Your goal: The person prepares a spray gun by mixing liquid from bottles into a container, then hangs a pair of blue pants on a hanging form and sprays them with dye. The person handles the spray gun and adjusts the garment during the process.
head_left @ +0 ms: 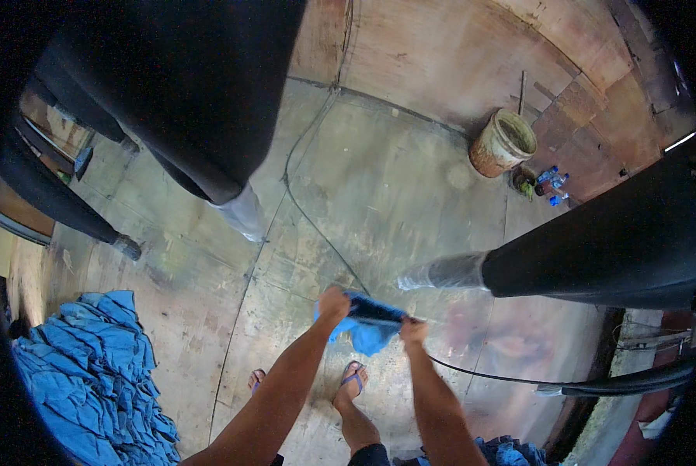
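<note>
Between my two hands a blue garment is stretched, dark along its upper part and lighter where it hangs below. My left hand is closed on its left end, and my right hand grips the right end. Blur and folds hide what kind of garment it is. To the right of it, a large black leg-shaped form reaches in, its narrow tip covered in clear plastic. Another black form with a wrapped tip comes down from the upper left.
A big heap of blue denim lies at the left, and more denim at the lower right. A dark cable crosses the worn floor. Farther back stand a stained bucket and several plastic bottles. More black forms are at far left.
</note>
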### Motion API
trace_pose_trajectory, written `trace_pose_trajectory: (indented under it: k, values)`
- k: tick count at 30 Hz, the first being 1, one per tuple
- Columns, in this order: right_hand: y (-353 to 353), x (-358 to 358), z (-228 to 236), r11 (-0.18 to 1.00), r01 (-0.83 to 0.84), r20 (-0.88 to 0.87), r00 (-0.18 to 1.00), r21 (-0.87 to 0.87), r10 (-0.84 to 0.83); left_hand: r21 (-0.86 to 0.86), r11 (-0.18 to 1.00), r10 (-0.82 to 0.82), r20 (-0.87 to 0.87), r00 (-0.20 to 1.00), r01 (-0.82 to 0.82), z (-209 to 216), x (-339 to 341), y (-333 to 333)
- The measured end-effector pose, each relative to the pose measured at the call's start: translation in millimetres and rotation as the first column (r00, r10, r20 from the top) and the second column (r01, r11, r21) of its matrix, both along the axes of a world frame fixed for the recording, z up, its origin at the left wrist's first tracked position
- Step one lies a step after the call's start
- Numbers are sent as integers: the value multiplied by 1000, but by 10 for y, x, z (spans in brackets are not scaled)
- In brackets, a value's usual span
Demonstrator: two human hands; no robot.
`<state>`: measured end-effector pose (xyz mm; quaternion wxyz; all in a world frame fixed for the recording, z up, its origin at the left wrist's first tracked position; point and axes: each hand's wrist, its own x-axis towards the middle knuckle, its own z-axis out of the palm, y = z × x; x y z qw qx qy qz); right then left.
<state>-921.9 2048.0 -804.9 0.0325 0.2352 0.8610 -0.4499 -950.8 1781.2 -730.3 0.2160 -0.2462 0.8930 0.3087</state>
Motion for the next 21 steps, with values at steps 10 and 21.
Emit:
trace_pose_trajectory:
  k: [10,21]
  values:
    - [-395,-1394,258,953,-36,-191,981,-299,-23,125,976,196,-183,963,-175,-482,-792,-885]
    - [-2628,-1227,1126,913,-146,-233,971,-381,58,-1,861,444,-490,750,-509,531,-632,-3432]
